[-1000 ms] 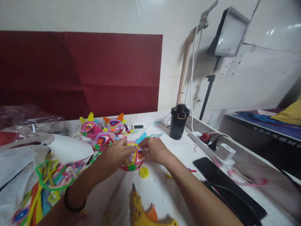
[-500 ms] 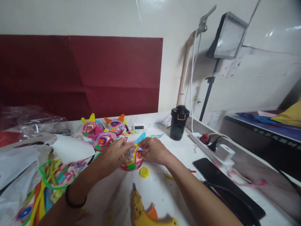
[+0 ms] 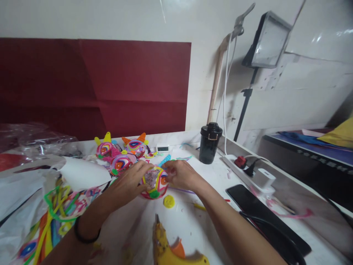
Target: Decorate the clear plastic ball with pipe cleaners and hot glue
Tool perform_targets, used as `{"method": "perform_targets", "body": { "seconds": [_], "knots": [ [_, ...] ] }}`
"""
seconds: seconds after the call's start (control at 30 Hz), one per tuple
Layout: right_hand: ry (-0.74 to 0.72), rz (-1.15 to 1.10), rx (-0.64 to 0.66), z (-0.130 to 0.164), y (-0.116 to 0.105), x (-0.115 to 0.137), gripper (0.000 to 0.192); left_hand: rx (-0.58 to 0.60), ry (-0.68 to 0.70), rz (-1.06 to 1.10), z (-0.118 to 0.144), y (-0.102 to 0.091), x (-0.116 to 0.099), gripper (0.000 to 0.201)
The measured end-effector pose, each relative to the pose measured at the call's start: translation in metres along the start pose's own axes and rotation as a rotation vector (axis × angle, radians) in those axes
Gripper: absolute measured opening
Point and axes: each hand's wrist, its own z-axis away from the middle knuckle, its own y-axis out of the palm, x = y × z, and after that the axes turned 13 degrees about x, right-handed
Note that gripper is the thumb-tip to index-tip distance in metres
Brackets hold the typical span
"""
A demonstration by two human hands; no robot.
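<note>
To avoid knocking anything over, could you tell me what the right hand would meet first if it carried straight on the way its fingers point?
The right hand points left, and its fingers already touch the mask; beyond that, probably the left hand.

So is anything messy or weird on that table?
A bit messy. Bent pipe cleaners in green, yellow and orange lie in a loose tangle at the left. A yellow glue gun lies tipped on its side near a stray yellow coil. Both hands hold the round colourful pipe-cleaner mask. Nothing looks broken or spilled.
</note>
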Motion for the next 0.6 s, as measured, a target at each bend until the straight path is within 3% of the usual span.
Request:
{"method": "perform_targets", "body": {
  "seconds": [0.3,0.6],
  "knots": [
    [-0.035,0.009,0.021,0.001,0.002,0.000,0.040,0.026,-0.070,-0.006,0.004,-0.008,0.014,0.052],
    [-0.066,-0.006,0.061,0.004,-0.002,0.001,0.041,0.087,-0.076,-0.025,0.003,-0.014,0.015,0.045]
  ]
}}
